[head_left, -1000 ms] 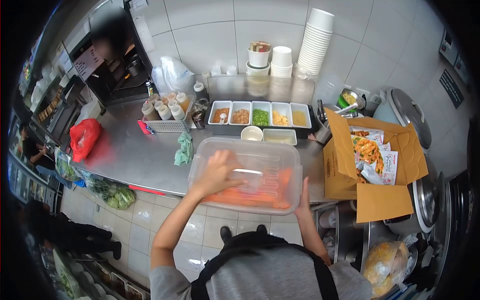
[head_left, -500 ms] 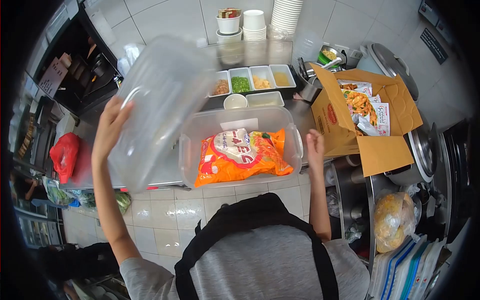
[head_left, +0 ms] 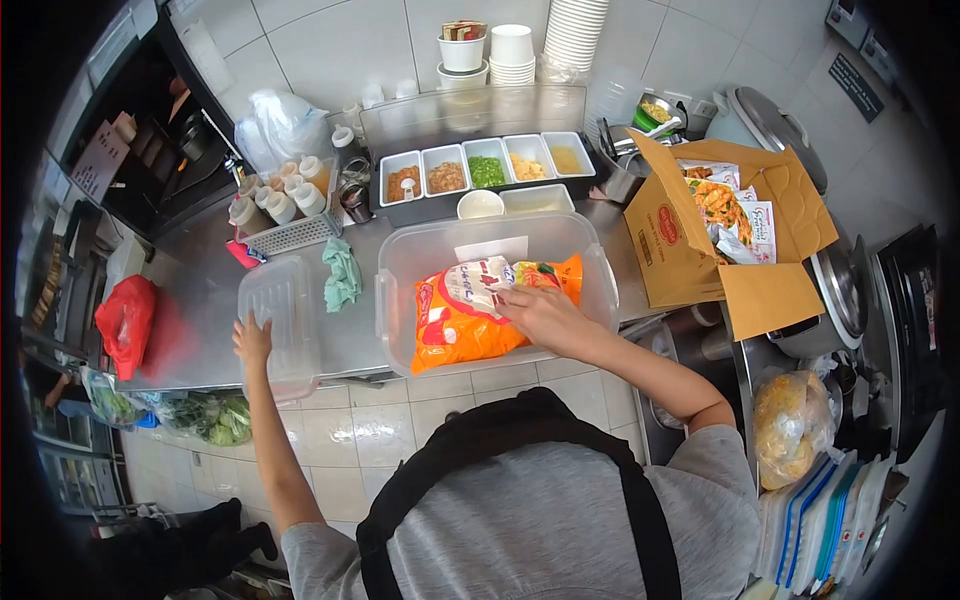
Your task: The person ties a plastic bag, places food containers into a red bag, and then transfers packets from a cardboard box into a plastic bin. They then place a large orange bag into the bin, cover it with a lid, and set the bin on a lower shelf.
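Observation:
A translucent plastic lid [head_left: 285, 320] lies on the steel counter at the left, its near end over the front edge. My left hand [head_left: 252, 340] rests on the lid's left side with its fingers apart. In the middle stands a clear plastic tub [head_left: 397, 265] holding an orange bag [head_left: 450, 325] with printed writing. My right hand [head_left: 545, 315] reaches into the tub and touches the top of the bag. Its fingers lie over the bag, extended and not wrapped round it.
Behind the tub are topping trays [head_left: 486, 170] and a small white bowl [head_left: 481, 205]. An open cardboard box [head_left: 670, 250] with packets stands at the right. A bottle basket [head_left: 295, 235], green cloth [head_left: 341, 275] and red bag [head_left: 127, 320] are at the left.
The lid, held up by my left hand before, now lies on the counter left of the tub. My right hand has moved left from beside the tub onto the orange bag.

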`<state>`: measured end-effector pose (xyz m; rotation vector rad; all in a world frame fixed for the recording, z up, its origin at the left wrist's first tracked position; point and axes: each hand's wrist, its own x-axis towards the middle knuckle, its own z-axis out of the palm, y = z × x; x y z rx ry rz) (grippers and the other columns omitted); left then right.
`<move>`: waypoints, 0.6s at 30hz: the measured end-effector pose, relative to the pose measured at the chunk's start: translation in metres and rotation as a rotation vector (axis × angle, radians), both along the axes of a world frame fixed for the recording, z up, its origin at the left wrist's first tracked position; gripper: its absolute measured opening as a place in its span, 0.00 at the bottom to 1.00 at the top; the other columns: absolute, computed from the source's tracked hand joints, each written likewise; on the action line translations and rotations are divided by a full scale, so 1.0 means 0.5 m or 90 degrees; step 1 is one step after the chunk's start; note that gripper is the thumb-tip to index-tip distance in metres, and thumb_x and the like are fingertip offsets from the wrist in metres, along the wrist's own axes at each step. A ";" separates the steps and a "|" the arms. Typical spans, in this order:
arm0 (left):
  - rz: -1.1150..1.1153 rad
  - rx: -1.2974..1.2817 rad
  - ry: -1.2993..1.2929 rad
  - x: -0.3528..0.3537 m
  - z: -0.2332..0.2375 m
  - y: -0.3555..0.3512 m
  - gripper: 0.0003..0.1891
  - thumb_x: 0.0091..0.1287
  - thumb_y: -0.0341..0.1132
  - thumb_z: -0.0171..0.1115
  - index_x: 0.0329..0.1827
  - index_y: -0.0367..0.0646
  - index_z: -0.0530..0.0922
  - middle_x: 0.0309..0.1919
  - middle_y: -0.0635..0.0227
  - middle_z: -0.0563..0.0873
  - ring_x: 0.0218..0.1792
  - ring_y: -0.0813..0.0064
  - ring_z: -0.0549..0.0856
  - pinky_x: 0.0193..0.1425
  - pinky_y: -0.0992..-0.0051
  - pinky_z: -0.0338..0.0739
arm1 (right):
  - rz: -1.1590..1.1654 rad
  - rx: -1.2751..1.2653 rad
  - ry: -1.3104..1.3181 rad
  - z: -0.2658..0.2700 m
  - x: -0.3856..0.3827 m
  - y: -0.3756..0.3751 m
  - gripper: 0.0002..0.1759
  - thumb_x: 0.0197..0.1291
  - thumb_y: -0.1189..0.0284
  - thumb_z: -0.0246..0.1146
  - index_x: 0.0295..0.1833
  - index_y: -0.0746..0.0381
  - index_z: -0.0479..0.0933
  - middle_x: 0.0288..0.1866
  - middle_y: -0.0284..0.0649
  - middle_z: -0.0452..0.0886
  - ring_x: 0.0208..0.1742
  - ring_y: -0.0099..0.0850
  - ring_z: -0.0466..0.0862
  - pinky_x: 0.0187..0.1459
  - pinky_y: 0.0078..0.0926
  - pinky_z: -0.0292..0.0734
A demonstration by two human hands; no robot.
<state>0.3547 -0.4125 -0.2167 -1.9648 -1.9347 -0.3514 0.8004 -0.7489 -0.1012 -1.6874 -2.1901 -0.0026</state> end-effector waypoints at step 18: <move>-0.553 -0.290 -0.736 0.374 0.164 -0.404 0.25 0.69 0.34 0.49 0.67 0.36 0.60 0.62 0.56 0.70 0.63 0.66 0.69 0.66 0.73 0.59 | 0.081 0.144 0.009 0.422 -0.021 0.129 0.07 0.58 0.69 0.57 0.37 0.61 0.76 0.31 0.41 0.78 0.34 0.42 0.79 0.33 0.34 0.72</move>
